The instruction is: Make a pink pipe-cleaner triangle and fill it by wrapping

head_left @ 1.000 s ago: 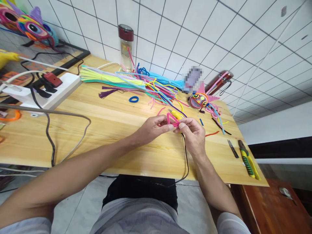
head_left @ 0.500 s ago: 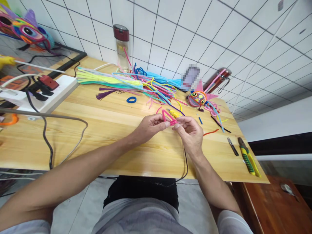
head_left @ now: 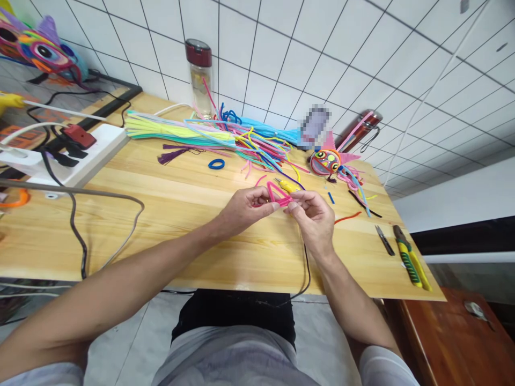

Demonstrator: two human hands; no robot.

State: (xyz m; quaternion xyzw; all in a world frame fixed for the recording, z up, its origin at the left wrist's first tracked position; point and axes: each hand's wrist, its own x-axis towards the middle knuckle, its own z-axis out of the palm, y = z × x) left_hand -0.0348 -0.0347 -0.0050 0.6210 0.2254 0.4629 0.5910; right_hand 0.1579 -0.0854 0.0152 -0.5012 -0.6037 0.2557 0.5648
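Note:
A pink pipe cleaner (head_left: 272,190), bent into a triangular loop, is held between my two hands above the wooden table. My left hand (head_left: 249,209) pinches its left side between thumb and fingers. On the right, my right hand (head_left: 314,214) grips the corner of the loop with thumb and forefinger. A loose pink end sticks up by the left fingers. Just behind the loop lies a yellow-handled tool (head_left: 288,185) with a metal tip, partly hidden by my hands. A black cord (head_left: 308,268) runs down past my right wrist.
Bundles of coloured pipe cleaners (head_left: 181,131) lie along the back by a glass bottle (head_left: 199,80). A blue ring (head_left: 216,164) sits nearer. Right are a colourful fish-like ornament (head_left: 323,162), snips (head_left: 384,240) and pliers (head_left: 410,260). A power strip (head_left: 92,155) with cords stands left.
Both hands stay in nearly the same place with the pink pipe cleaner. The loop's lower strands have parted slightly near the left thumb.

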